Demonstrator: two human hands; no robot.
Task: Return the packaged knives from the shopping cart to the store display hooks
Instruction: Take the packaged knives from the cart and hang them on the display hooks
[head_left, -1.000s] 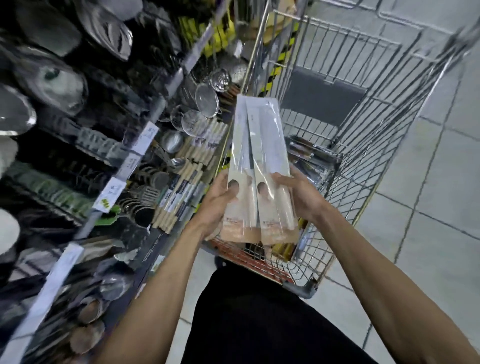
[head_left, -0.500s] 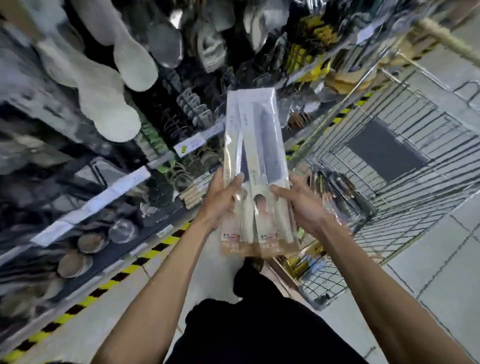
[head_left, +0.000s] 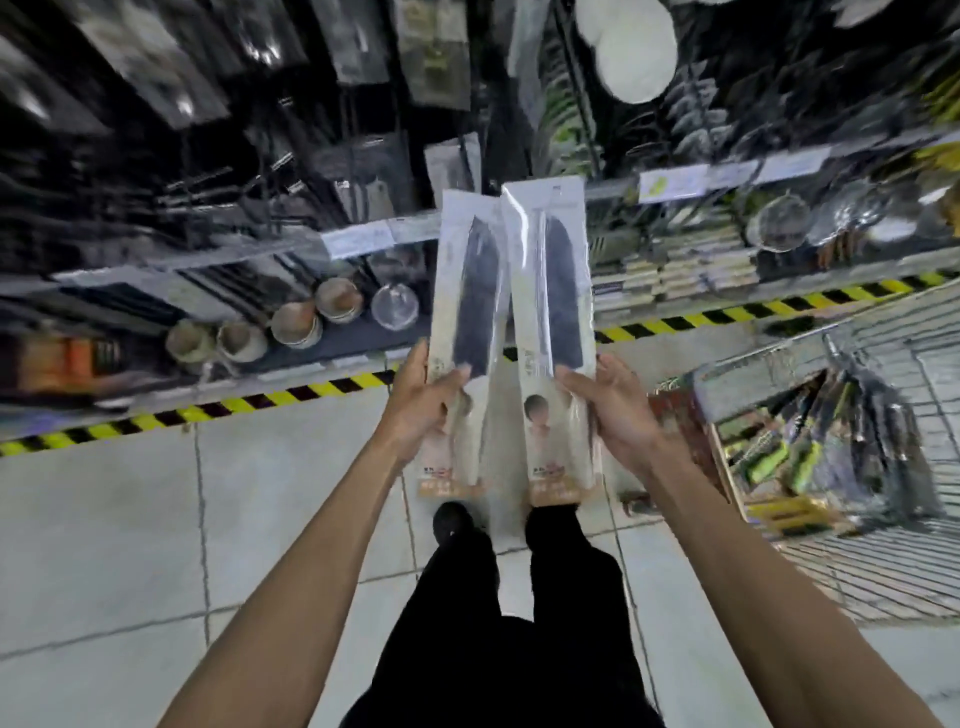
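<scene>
Head view: left hand (head_left: 421, 410) pinches clear-plastic black-bladed knife pack (head_left: 470, 312); right hand (head_left: 613, 410) pinches its twin (head_left: 553, 291), left of steel-wire cart (head_left: 883, 587). Risk: overlapping packs may snag, slip.

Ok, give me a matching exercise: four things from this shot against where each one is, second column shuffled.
1. left knife package
2. right knife package
3. shopping cart
4. striped tape

A. on the floor along the foot of the shelves
B. held by the right hand
C. at the right edge of the view
D. held by the left hand

Pairs: 1-D, 2-B, 3-C, 4-A.
</scene>
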